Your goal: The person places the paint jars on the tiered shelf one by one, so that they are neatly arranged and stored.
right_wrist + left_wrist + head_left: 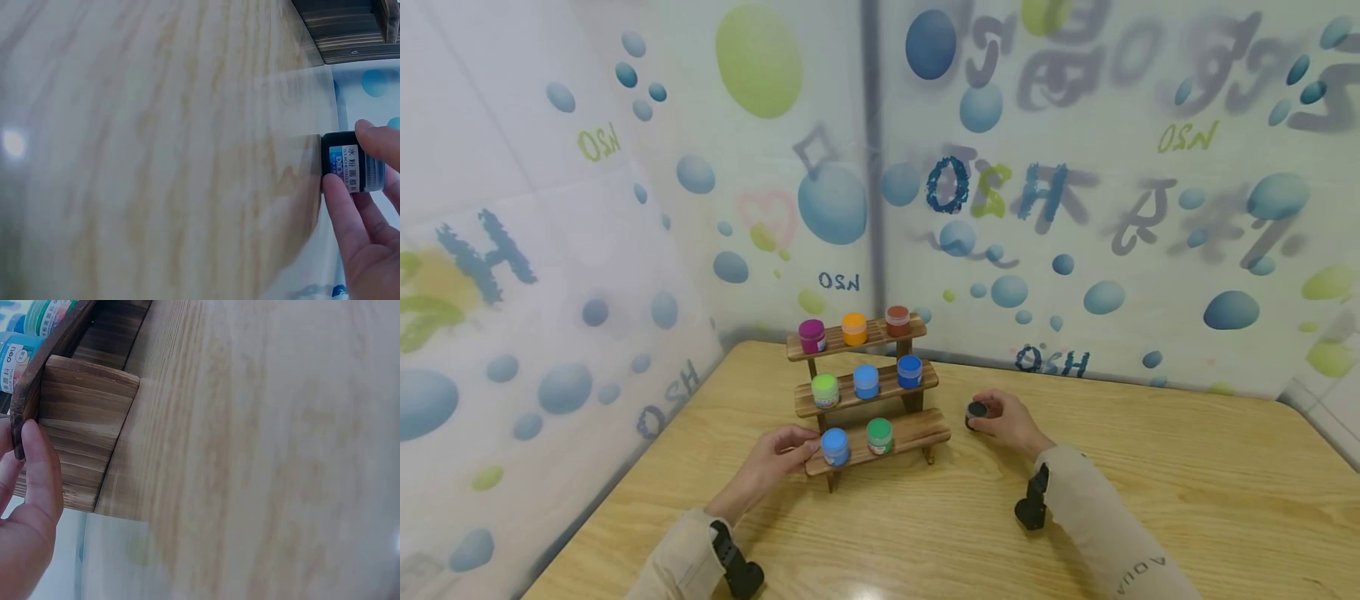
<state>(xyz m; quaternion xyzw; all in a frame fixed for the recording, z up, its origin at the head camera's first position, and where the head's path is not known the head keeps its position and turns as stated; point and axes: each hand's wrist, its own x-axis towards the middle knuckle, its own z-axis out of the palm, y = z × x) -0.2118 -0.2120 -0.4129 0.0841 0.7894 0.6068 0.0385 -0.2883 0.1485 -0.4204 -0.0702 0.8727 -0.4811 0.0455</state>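
A three-tier wooden stand (917, 430) holds several small paint jars. With thumb and fingers, my left hand (769, 462) pinches the left end of its bottom shelf (28, 394), beside a light blue jar (835, 447). A green jar (880, 436) is to the right on the same shelf. Right of the stand, my right hand (1013, 423) grips a black paint jar (976, 415) between thumb and fingers. That jar's white and blue label (345, 167) shows in the right wrist view, where its base appears to touch the table.
Light green (825, 390), light blue (866, 382) and dark blue (910, 372) jars stand on the middle shelf. Purple (812, 336), orange (854, 328) and brown (898, 320) jars are on top. Behind the wooden table (925, 533) hangs a patterned curtain (1120, 250).
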